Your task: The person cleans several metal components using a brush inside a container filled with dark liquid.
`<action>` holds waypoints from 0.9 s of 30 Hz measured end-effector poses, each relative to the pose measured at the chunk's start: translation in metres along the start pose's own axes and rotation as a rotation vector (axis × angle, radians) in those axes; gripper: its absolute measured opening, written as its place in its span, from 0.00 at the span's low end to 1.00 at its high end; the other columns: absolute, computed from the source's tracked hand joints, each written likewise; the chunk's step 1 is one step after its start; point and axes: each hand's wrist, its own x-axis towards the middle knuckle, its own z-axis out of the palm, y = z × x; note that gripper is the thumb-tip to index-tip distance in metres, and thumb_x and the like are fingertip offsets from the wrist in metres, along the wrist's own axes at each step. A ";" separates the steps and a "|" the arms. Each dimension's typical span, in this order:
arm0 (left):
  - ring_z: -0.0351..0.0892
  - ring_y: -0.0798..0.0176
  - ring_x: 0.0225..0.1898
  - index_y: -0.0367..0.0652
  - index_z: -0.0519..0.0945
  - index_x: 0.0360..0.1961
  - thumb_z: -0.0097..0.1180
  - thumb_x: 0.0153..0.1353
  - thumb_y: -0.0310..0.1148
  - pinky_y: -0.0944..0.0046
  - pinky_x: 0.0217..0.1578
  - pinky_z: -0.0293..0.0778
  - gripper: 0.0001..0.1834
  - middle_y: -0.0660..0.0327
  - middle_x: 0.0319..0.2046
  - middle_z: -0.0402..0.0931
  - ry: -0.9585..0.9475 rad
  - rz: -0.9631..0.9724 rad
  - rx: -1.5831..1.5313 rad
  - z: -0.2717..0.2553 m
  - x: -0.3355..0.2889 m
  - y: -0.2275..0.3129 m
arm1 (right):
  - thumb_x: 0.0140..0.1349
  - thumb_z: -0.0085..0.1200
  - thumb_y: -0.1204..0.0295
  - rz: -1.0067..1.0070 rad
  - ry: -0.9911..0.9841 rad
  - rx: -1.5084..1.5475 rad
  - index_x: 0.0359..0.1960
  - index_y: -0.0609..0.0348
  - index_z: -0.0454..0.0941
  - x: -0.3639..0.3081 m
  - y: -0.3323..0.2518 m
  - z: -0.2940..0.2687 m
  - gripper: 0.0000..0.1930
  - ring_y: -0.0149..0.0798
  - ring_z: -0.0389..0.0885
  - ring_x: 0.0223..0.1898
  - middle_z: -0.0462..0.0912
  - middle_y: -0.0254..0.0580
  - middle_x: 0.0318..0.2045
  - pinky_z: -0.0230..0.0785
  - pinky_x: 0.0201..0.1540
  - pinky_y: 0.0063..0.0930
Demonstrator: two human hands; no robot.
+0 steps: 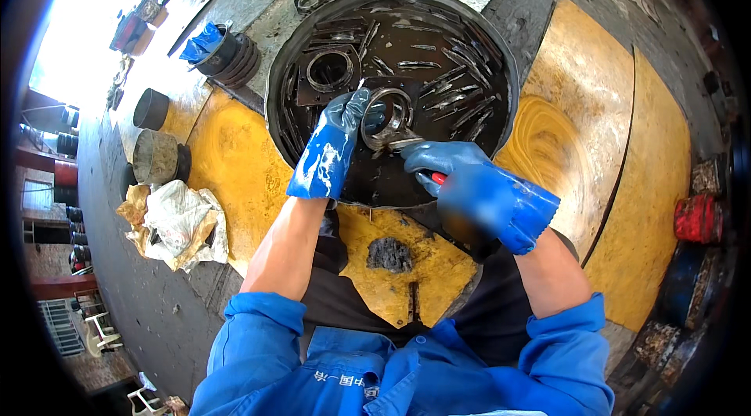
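Below, left hand [332, 146] in a wet blue rubber glove, fingers curled tight around the rim of a greasy grey metal ring part [389, 120], held tilted just above the round black oil-filled basin [278, 95]. Right hand [461, 177], also blue-gloved, closed on a red-handled tool [432, 177] whose metal tip touches the near edge of the ring part. Both hands close together, just apart, over the near half of the basin.

Inside the basin, on the far left, a square dark metal plate with a round hole [328, 72], lying flat in the oil; to the right, many thin dark metal strips [458, 87] scattered across the bottom.

Around the basin, a yellow-painted, worn metal worktop [594, 127]. Near the body, a small dark lump of grease [389, 254] on the yellow surface. Far left, a crumpled dirty cloth [176, 220], two grey cylinders [152, 134] beyond it, and a stack of black rings with a blue rag [223, 52]. Far right, a red cylindrical part [696, 216] at the worktop edge.
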 end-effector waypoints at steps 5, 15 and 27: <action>0.79 0.70 0.39 0.33 0.84 0.50 0.55 0.76 0.43 0.67 0.44 0.76 0.20 0.62 0.38 0.85 0.079 -0.009 0.075 -0.005 0.004 0.004 | 0.57 0.64 0.77 0.067 -0.001 -0.148 0.40 0.57 0.84 0.003 0.010 -0.011 0.09 0.52 0.88 0.41 0.88 0.46 0.42 0.83 0.43 0.38; 0.81 0.70 0.37 0.33 0.84 0.50 0.55 0.76 0.40 0.68 0.41 0.78 0.18 0.62 0.37 0.86 0.023 0.054 0.240 -0.018 0.031 -0.029 | 0.63 0.60 0.79 0.309 0.298 0.251 0.47 0.60 0.86 0.022 0.026 -0.005 0.11 0.37 0.87 0.48 0.88 0.44 0.46 0.78 0.54 0.29; 0.79 0.72 0.30 0.34 0.84 0.49 0.61 0.72 0.39 0.69 0.32 0.75 0.17 0.62 0.32 0.84 -0.161 0.061 0.347 -0.003 0.031 -0.033 | 0.71 0.60 0.65 0.987 0.076 0.724 0.52 0.58 0.84 0.023 0.037 -0.053 0.13 0.33 0.88 0.34 0.90 0.38 0.44 0.81 0.36 0.25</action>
